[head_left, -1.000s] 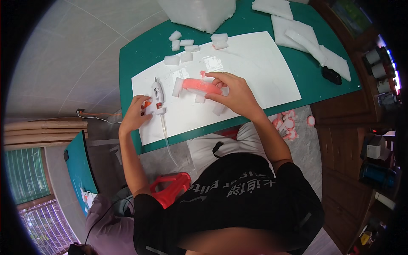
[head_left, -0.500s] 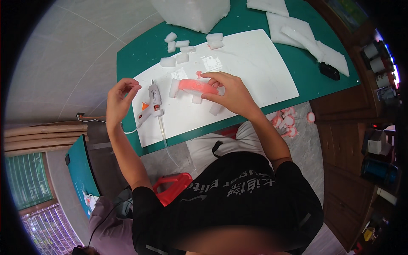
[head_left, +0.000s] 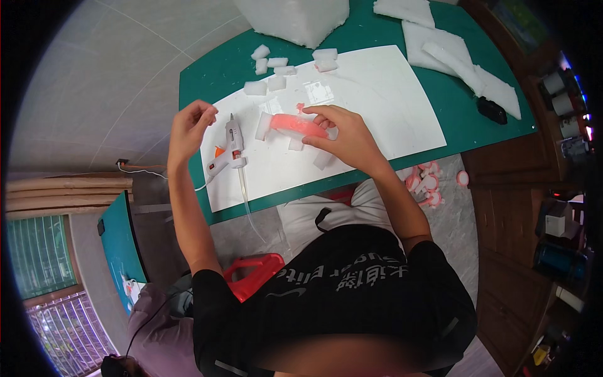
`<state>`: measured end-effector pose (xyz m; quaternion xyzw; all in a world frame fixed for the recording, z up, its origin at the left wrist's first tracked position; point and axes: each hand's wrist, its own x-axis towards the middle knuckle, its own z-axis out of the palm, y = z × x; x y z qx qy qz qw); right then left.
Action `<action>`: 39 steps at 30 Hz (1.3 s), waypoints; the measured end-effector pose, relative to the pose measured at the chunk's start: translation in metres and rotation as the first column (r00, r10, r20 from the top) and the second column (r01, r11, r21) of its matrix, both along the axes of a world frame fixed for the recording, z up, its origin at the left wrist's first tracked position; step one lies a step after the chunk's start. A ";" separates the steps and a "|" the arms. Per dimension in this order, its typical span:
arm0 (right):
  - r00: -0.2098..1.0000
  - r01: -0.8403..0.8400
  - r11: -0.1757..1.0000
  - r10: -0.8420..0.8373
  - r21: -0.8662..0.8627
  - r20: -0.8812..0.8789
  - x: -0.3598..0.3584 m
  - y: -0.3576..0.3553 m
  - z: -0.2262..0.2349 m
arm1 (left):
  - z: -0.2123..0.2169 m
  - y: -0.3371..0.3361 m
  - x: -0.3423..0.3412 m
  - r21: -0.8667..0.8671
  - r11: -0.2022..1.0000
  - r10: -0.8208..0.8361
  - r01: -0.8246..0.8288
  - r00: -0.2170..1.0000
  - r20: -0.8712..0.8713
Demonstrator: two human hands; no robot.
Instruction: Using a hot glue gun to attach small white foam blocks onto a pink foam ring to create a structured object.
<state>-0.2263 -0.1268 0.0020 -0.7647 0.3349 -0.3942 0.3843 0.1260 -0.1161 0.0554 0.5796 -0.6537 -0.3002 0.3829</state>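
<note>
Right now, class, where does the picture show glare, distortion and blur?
Head view: glare patches on the white board. Head view: the far edge of the green table bows, likely from the fisheye lens. Head view: a blurred patch at bottom middle, while the glue gun looks fairly sharp.

The person's right grip holds a pink curved piece toward the front edge of the green surface; the left grip, loosely curled, hovers at its left edge near a white glue gun.
</note>
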 end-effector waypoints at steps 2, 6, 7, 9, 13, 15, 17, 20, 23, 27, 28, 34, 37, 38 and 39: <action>1.000 0.005 1.000 -0.005 0.018 -0.021 0.000 0.001 -0.001 | -0.006 -0.018 -0.004 0.038 0.999 -0.032 0.032 0.999 0.015; 1.000 0.014 1.000 -0.014 -0.007 -0.001 -0.001 0.001 -0.002 | -0.027 -0.055 -0.022 0.103 0.991 0.036 -0.084 0.916 0.399; 1.000 0.007 1.000 -0.006 -0.015 0.014 0.000 0.000 -0.002 | -0.033 -0.064 -0.026 0.099 0.994 -0.009 -0.035 0.912 0.409; 1.000 0.004 1.000 -0.003 -0.023 0.028 0.000 0.000 -0.003 | -0.043 -0.084 -0.032 -0.017 1.000 -0.019 0.026 0.939 0.344; 1.000 -0.003 1.000 0.003 -0.010 -0.003 0.001 -0.001 -0.001 | -0.055 -0.134 -0.036 -0.169 0.980 -0.049 0.110 0.944 0.328; 0.999 0.003 1.000 -0.003 0.003 -0.040 0.001 0.000 -0.001 | -0.060 -0.163 -0.038 -0.157 0.979 -0.044 0.134 0.878 0.477; 0.999 -0.039 0.999 0.039 -0.017 -0.016 0.001 0.000 0.000 | -0.067 -0.188 -0.044 -0.139 0.977 -0.045 0.162 0.792 0.608; 0.999 -0.041 0.999 0.040 -0.019 -0.023 0.000 -0.001 0.002 | -0.079 -0.211 -0.054 -0.212 0.919 -0.103 0.332 0.722 0.684; 0.999 -0.032 0.998 0.032 -0.054 0.002 0.002 -0.002 0.002 | -0.083 -0.223 -0.067 -0.050 0.942 -0.176 0.333 0.613 0.770; 0.999 -0.040 0.998 0.040 -0.041 0.000 0.002 -0.003 0.001 | -0.059 -0.217 -0.075 -0.067 0.970 -0.104 0.235 0.647 0.755; 0.999 -0.044 0.999 0.044 -0.031 0.005 0.003 -0.003 0.001 | -0.049 -0.210 -0.076 -0.134 0.977 -0.032 0.167 0.735 0.677; 0.998 -0.044 0.999 0.044 0.001 0.043 0.008 -0.003 -0.002 | 0.011 -0.110 -0.089 -0.249 0.968 0.035 0.030 0.966 0.255; 0.998 -0.027 1.000 0.028 -0.012 0.063 0.010 -0.002 -0.004 | 0.033 -0.039 -0.104 -0.259 0.966 0.065 0.017 0.950 0.304; 0.998 -0.012 1.000 0.014 -0.020 0.055 0.010 -0.002 -0.004 | 0.036 -0.016 -0.111 -0.273 0.962 0.102 -0.007 0.938 0.333; 1.000 0.001 1.000 -0.001 -0.012 0.028 0.011 -0.001 -0.004 | 0.037 0.005 -0.119 -0.284 0.958 0.135 -0.030 0.923 0.360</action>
